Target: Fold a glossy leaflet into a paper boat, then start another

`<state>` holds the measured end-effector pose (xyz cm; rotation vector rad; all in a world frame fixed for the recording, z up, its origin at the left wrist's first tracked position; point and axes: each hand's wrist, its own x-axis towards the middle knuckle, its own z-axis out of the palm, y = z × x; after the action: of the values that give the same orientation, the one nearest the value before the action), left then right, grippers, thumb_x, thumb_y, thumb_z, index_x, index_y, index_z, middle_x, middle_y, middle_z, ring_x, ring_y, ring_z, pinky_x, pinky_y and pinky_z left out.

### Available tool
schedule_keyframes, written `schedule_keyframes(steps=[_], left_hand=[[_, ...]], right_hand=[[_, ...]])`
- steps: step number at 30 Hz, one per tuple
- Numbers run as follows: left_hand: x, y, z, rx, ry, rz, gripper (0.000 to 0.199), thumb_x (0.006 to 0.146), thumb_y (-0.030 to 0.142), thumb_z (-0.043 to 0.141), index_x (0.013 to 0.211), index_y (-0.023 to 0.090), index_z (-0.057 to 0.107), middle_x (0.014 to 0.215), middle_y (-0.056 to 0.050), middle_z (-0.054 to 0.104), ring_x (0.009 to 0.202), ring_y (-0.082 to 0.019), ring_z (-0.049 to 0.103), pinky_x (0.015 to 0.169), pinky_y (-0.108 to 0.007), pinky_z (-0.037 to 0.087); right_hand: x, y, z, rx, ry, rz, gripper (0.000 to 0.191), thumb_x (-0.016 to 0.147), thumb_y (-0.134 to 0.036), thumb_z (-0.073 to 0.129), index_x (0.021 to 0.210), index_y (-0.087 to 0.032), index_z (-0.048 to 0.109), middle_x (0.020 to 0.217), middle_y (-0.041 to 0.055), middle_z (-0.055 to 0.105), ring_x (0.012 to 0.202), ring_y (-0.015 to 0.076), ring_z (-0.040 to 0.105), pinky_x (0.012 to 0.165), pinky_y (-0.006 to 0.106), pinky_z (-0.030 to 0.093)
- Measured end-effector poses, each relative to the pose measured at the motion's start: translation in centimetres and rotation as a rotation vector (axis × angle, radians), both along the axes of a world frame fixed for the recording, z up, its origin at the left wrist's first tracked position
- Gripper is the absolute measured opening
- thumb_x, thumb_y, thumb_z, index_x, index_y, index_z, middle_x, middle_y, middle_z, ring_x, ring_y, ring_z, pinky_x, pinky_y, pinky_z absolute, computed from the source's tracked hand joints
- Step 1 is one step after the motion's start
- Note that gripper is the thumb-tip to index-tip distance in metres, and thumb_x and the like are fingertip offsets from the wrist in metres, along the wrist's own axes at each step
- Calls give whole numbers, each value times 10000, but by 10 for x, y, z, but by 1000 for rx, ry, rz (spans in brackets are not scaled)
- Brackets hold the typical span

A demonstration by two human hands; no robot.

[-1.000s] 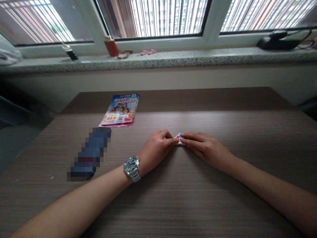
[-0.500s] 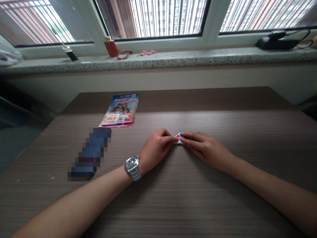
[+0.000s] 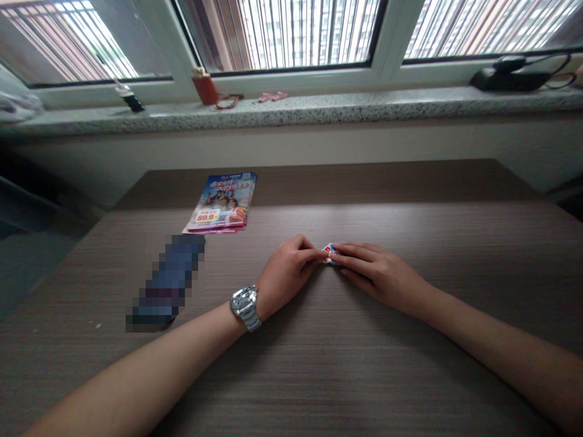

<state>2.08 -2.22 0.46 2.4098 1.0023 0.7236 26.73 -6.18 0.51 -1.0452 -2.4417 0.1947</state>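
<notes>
Your left hand [image 3: 288, 274] is pinching the left edge of the paper [image 3: 328, 249], while your right hand [image 3: 385, 273] is touching its right side, though whether it is gripping I cannot tell. The paper is resting on the table [image 3: 328, 364], nearer you than the flyers [image 3: 221, 203].

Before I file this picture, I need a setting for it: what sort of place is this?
Probably a room in a home or a small office; I can't tell which. A wood-grain table stands below a window with bars outside, and a speckled stone sill holds small items.
</notes>
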Motion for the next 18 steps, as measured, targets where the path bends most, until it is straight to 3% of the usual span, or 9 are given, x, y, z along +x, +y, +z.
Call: schedule_keyframes(steps=[7,15,18], left_hand=[[-1,0,1,7,-6,27,249,999,282,616,1214,223,727,1168,-92,614,1047,-200,640,959,-354,533],[-2,0,3,0,-14,-22,235,998,280,620,1196,250,743,1123,-77,647,1048,-206,628,961,-375,525],[-2,1,3,-13,-31,-33,228,994,280,627,1186,249,745,1111,-74,654,1046,-205,629,960,-372,522]], right_hand=[[-1,1,2,-29,86,0,348,1030,-226,529,1338,-311,666,1346,82,693,1217,238,664,1010,436,577],[-5,1,1,-115,211,-75,273,1010,-230,563,1239,-279,704,1244,82,730,1118,231,702,964,410,594],[-5,2,-3,-110,224,-149,310,975,-280,624,1279,-266,681,1288,116,686,1157,267,676,988,457,583]])
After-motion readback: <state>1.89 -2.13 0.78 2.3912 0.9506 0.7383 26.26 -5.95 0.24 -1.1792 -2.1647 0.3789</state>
